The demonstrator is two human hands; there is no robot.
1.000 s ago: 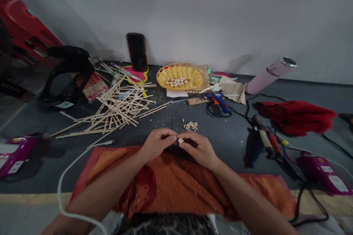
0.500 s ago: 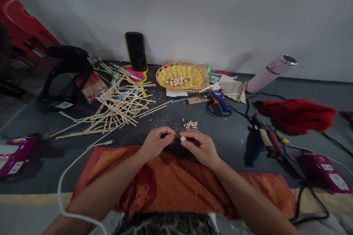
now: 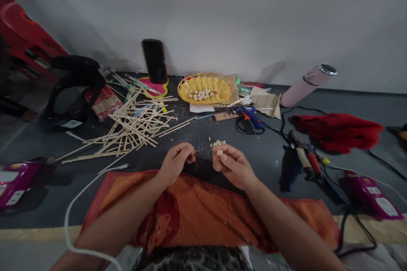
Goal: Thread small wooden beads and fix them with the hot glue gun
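Note:
Between the thumb and fingers of my right hand [image 3: 233, 164] is a small pale wooden piece [image 3: 219, 152], blocky in shape. My left hand [image 3: 178, 160] is closed to the left of it, thumb against curled fingers; anything inside is hidden. The two hands are apart, above the near part of the dark table. Just beyond my right hand lies a small pile of short cut stick pieces [image 3: 218, 143], with pale crumbs scattered around. Farther back, a yellow woven basket [image 3: 205, 82] holds several small pale pieces like the one in my fingers.
Long wooden sticks [image 3: 130, 129] lie heaped at left, near a propped phone [image 3: 154, 61]. A blue glue gun [image 3: 252, 116], pliers [image 3: 305, 156], red cloth [image 3: 340, 133] and pink flask [image 3: 308, 84] stand or lie at right. An orange towel [image 3: 203, 211] covers the near edge.
My hands have drawn apart, the left moving left and the right slightly right. The right hand has turned, raising the wooden piece. The view has shifted slightly.

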